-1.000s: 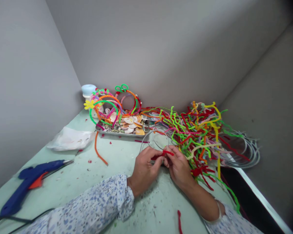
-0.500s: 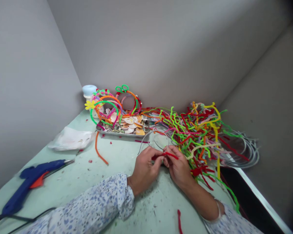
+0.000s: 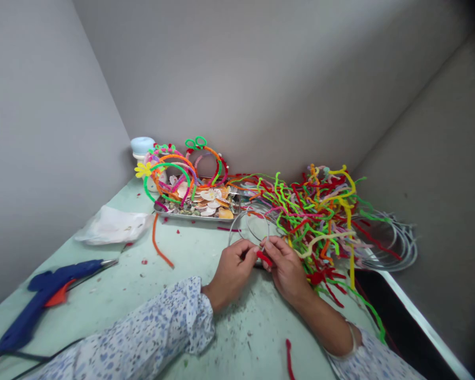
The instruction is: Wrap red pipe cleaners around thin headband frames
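Observation:
Just in front of me, my left hand [image 3: 234, 269] and my right hand [image 3: 285, 266] come together, both with fingers pinched. Between them is a short red pipe cleaner [image 3: 265, 258], bent at the fingertips. A thin grey wire hoop [image 3: 268, 224] rises from the right fingertips, and its curve runs behind both hands. My left thumb and forefinger close on the red pipe cleaner's near end. My right fingers grip the hoop together with the red piece; exactly how the two join is hidden by the fingers.
A metal tray [image 3: 190, 217] of seashells holds finished colourful headbands [image 3: 170, 163]. Right of it lies a heap of pipe cleaners [image 3: 312, 206] beside coiled grey wire hoops [image 3: 406, 243]. A blue glue gun [image 3: 43, 295], a plastic bag [image 3: 113, 226] and a loose red pipe cleaner [image 3: 289, 359] are on the table.
The red pipe cleaner, stretched straight across the fingers before, is now bent down and shorter to view. Both hands have stayed close together, with the hoop shifted slightly.

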Demonstrator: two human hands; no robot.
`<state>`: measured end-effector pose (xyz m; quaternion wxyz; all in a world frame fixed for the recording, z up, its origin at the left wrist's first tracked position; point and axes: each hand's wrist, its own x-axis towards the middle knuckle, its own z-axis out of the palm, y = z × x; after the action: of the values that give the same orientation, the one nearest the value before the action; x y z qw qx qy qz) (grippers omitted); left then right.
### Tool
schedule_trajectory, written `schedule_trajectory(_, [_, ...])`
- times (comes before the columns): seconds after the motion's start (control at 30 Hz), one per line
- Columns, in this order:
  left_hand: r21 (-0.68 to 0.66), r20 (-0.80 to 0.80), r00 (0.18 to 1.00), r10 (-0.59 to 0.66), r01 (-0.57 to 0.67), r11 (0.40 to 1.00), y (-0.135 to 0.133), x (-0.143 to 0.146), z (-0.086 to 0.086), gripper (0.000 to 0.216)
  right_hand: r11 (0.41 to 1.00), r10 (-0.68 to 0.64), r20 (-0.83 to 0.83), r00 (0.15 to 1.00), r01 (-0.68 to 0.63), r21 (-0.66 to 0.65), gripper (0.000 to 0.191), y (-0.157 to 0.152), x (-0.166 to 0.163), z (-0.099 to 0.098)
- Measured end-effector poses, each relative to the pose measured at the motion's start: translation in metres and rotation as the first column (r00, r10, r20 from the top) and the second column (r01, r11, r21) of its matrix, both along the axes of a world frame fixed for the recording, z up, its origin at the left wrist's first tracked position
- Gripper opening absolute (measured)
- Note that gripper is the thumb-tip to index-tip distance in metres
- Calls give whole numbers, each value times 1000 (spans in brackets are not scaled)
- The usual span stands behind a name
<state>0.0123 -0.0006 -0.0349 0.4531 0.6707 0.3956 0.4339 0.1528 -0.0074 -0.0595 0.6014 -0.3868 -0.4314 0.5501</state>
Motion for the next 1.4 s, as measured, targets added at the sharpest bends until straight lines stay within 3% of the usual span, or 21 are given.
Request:
schedule_trajectory(0.67, [14, 48, 999, 2, -3, 1000, 0, -1, 2, 24, 998, 6, -131, 991, -13, -54, 18, -1, -1, 9])
schedule_trajectory(1.4, [147, -102, 991, 82, -67, 987, -4, 3, 0, 17, 996, 41, -86, 995, -48, -74, 23, -2, 1, 11])
